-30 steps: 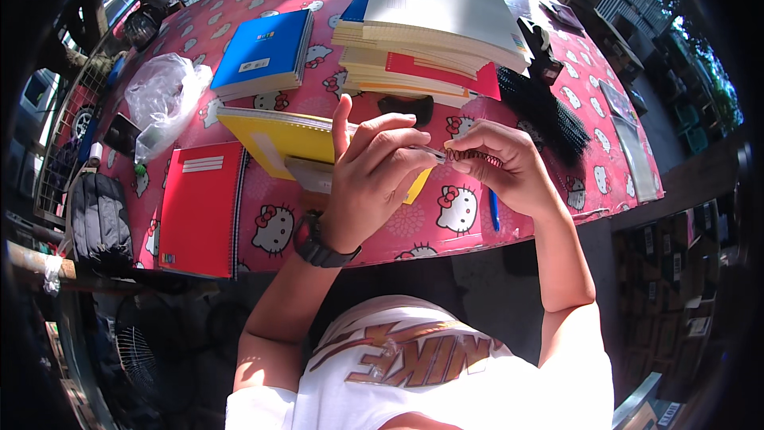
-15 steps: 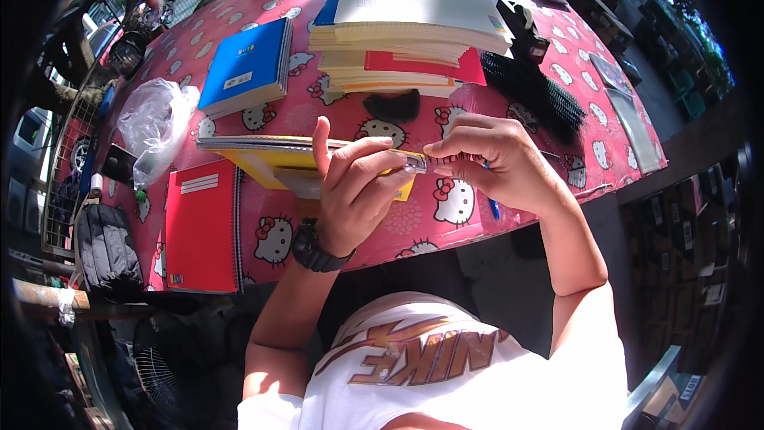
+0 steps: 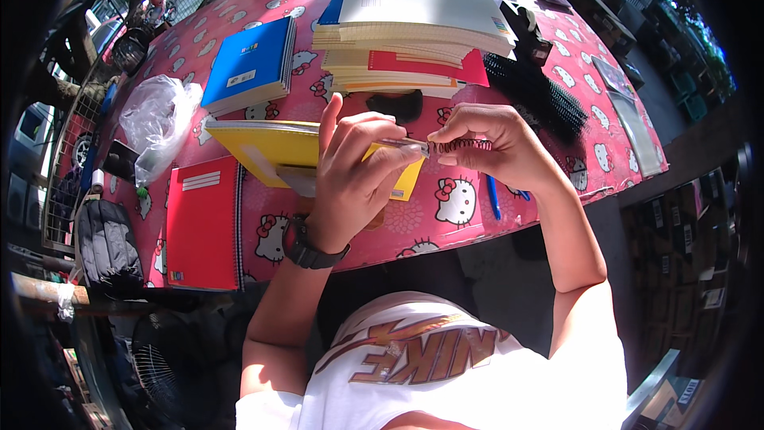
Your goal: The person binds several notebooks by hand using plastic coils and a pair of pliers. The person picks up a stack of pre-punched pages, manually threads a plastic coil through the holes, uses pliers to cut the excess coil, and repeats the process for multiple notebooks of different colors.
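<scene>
My left hand (image 3: 350,171), a dark watch on its wrist, pinches a thin clear pen-like stick (image 3: 402,143) with its index finger raised. My right hand (image 3: 497,147) grips a short black spiral binding coil (image 3: 463,145), which meets the stick's tip. Both hands are held together above the front edge of the pink cartoon-cat tablecloth (image 3: 446,207). Under my left hand lies a yellow spiral notebook (image 3: 259,147).
A red notebook (image 3: 203,223) lies front left, a blue one (image 3: 251,64) behind it. A tall stack of notebooks (image 3: 414,24) stands at the back. A heap of black coils (image 3: 537,91), a blue pen (image 3: 493,195), a plastic bag (image 3: 159,115) and clear sheets (image 3: 629,115) lie around.
My two hands stayed joined on the stick and the coil, shifting slightly up and left in view. The right fingers turned a little on the coil.
</scene>
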Demonstrator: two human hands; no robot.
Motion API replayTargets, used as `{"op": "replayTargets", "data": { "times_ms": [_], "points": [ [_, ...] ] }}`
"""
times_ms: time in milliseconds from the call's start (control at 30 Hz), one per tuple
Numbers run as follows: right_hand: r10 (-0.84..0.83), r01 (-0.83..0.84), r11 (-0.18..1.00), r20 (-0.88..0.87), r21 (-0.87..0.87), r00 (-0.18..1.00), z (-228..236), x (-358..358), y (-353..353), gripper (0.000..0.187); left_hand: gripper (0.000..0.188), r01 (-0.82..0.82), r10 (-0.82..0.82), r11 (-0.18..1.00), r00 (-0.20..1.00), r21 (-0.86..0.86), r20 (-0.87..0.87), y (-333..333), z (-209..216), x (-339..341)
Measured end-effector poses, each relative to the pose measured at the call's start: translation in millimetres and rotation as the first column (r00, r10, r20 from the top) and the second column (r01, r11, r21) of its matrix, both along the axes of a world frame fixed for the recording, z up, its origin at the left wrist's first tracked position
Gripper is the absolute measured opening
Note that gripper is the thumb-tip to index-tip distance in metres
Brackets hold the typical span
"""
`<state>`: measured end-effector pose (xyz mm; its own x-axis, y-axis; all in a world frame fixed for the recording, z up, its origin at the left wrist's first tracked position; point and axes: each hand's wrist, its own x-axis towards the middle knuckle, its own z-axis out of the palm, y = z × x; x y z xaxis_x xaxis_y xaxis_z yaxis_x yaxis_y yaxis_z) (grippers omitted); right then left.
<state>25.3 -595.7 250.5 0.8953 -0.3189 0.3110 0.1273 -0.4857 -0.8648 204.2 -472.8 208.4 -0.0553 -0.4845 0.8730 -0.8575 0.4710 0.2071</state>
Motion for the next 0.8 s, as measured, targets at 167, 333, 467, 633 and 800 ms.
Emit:
{"op": "replayTargets", "data": {
  "times_ms": [167, 333, 467, 633, 800],
  "points": [
    [-0.016, 0.017, 0.999, 0.034, -0.039, 0.999, -1.8, 1.7, -8.7, 0.018, 0.012, 0.043, -0.038, 0.997, 0.996, 0.056, -0.081, -7.0, 15.1, 2.5],
    [-0.012, 0.015, 0.996, 0.032, -0.087, 0.999, -2.5, 0.9, -11.0, 0.018, 0.013, 0.036, -0.024, 0.995, 0.992, 0.096, -0.126, -11.1, 16.9, 0.5],
    [-0.027, 0.000, 0.986, -0.161, -0.165, 0.987, 10.3, -2.0, -2.3, 0.021, 0.014, -0.033, 0.052, 0.991, 0.988, 0.130, -0.146, -8.1, 17.6, -3.5],
    [-0.234, 0.197, 0.912, -0.063, -0.360, 0.970, 13.3, -3.5, 13.0, 0.014, 0.017, -0.108, 0.116, 0.976, 0.993, 0.187, -0.033, 0.7, 22.6, -2.5],
    [-0.211, 0.172, 0.827, -0.012, -0.535, 0.977, 8.9, -3.7, 17.3, 0.014, 0.021, -0.143, 0.151, 0.967, 0.988, 0.209, -0.025, 6.8, 19.9, -6.5]
  ]
}}
